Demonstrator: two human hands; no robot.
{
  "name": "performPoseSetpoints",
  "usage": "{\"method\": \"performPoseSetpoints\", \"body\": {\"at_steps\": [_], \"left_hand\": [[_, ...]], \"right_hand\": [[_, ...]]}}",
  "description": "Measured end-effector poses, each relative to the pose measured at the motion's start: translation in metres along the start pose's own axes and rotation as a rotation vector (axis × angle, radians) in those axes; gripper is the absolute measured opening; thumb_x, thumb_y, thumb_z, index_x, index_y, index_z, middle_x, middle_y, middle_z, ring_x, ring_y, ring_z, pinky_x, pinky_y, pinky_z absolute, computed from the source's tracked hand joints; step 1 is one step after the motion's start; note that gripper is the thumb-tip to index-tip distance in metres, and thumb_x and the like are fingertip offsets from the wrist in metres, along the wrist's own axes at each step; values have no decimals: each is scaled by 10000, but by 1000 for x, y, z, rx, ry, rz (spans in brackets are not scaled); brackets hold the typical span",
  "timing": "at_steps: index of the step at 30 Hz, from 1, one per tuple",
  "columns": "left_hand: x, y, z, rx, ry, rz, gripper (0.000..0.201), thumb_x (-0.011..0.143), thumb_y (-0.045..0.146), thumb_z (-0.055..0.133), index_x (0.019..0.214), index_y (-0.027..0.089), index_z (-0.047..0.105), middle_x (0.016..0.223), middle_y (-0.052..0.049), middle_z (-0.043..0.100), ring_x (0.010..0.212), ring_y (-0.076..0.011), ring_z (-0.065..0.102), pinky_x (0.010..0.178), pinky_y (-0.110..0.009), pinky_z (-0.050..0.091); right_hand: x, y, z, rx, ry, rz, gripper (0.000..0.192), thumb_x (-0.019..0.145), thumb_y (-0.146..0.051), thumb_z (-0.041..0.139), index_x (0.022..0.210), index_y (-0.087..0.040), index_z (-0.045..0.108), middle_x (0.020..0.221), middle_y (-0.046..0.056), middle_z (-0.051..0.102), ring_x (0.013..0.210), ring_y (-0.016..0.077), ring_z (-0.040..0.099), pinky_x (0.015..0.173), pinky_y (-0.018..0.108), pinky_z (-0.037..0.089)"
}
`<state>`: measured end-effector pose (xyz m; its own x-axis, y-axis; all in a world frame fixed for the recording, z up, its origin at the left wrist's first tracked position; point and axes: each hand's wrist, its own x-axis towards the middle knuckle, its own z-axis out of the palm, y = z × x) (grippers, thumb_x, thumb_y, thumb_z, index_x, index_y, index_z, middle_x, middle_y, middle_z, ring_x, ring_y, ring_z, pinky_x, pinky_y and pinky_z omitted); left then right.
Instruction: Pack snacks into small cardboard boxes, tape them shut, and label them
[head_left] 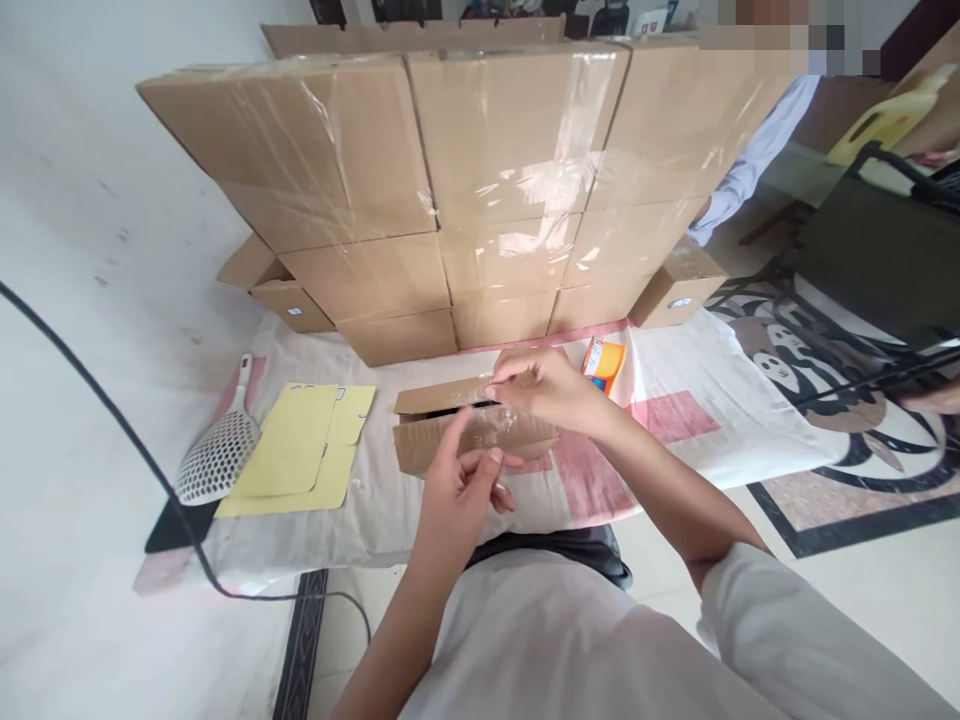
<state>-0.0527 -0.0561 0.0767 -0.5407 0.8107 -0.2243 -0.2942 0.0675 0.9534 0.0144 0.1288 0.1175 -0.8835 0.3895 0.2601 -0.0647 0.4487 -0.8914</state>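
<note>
A small cardboard box point(420, 447) lies on the cloth-covered table in front of me, with a dark gap showing between its top flaps. Clear tape point(499, 425) glints over the box's right part. My right hand point(547, 388) is above that end, thumb and fingertips pinched on the clear tape. Close to the near side of the box is my left hand point(466, 478), its index finger stretched out and its other fingers loosely bent apart. I see nothing held in it. Just behind my right hand sits an orange, roll-like item point(609, 360) with white and blue markings.
Large taped cardboard boxes point(517, 150) form a wall behind the work spot. Yellow sheets point(289, 450), a perforated white skimmer point(221, 450) and a black flat object point(176, 528) lie left. A black cable point(112, 410) hangs there. Another person's sleeve point(757, 160) shows behind the boxes, right.
</note>
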Motion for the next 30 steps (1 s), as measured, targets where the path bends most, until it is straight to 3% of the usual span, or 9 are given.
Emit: {"method": "performPoseSetpoints", "body": {"at_steps": [2, 4, 7, 14, 21, 23, 25, 27, 30], "left_hand": [[10, -2, -5, -46, -1, -29, 954, 909, 399, 717, 1655, 202, 157, 919, -54, 788, 502, -108, 631, 489, -233, 521], [18, -6, -9, -64, 13, -78, 1010, 902, 375, 715, 1672, 195, 86, 930, -59, 787, 504, -111, 642, 473, -225, 512], [24, -9, -11, -16, 37, -119, 942, 924, 339, 666, 1675, 217, 111, 931, -41, 781, 479, -98, 629, 464, -221, 509], [27, 1, -10, 193, 48, -161, 883, 931, 301, 605, 1677, 259, 134, 897, 3, 776, 346, -61, 468, 377, -209, 433], [28, 11, -11, 341, 24, -210, 837, 942, 312, 555, 1672, 177, 166, 559, 58, 649, 376, -109, 474, 420, -198, 430], [26, 9, -10, 380, 35, -180, 775, 954, 312, 525, 1662, 203, 230, 535, 65, 623, 389, -113, 457, 444, -204, 429], [23, 3, -9, 480, 53, -101, 623, 962, 327, 514, 1575, 233, 458, 493, 64, 567, 407, -120, 436, 467, -211, 407], [17, -8, -9, 613, 96, 22, 460, 957, 336, 534, 1385, 252, 681, 474, 49, 513, 436, -126, 422, 498, -220, 374], [7, -33, -13, 790, 157, 188, 403, 939, 322, 585, 1311, 279, 736, 499, 36, 509, 451, -125, 401, 528, -220, 321]], "right_hand": [[15, 10, 4, -21, -55, 53, 172, 866, -212, 694, 702, -172, 726, 727, 6, 659, 716, 140, 583, 670, 285, 424], [25, 24, 9, -49, -85, 87, 178, 856, -209, 687, 688, -164, 723, 715, 6, 655, 689, 136, 580, 646, 280, 410], [29, 41, 17, -108, -133, 119, 184, 864, -205, 677, 690, -162, 719, 697, -6, 629, 659, 130, 572, 624, 273, 399], [25, 48, 21, -373, -126, 43, 112, 870, -170, 704, 768, -179, 749, 964, 23, 576, 760, 122, 564, 696, 282, 423], [29, 52, 23, -364, -55, 53, 131, 852, -115, 636, 741, -185, 635, 901, 20, 576, 781, 156, 586, 726, 306, 456], [28, 53, 24, -370, -59, 40, 121, 850, -115, 626, 757, -190, 604, 909, 22, 574, 787, 159, 579, 731, 309, 453], [26, 54, 23, -404, -12, 49, 123, 815, -127, 668, 856, -196, 574, 963, 29, 575, 823, 173, 572, 742, 312, 453], [25, 55, 20, -444, 50, 84, 304, 765, -166, 738, 987, -203, 533, 1059, 48, 576, 890, 199, 573, 757, 320, 460], [32, 62, 9, -465, 49, 227, 457, 721, -317, 827, 1045, -216, 521, 1103, 73, 596, 966, 250, 580, 755, 337, 465]]}}
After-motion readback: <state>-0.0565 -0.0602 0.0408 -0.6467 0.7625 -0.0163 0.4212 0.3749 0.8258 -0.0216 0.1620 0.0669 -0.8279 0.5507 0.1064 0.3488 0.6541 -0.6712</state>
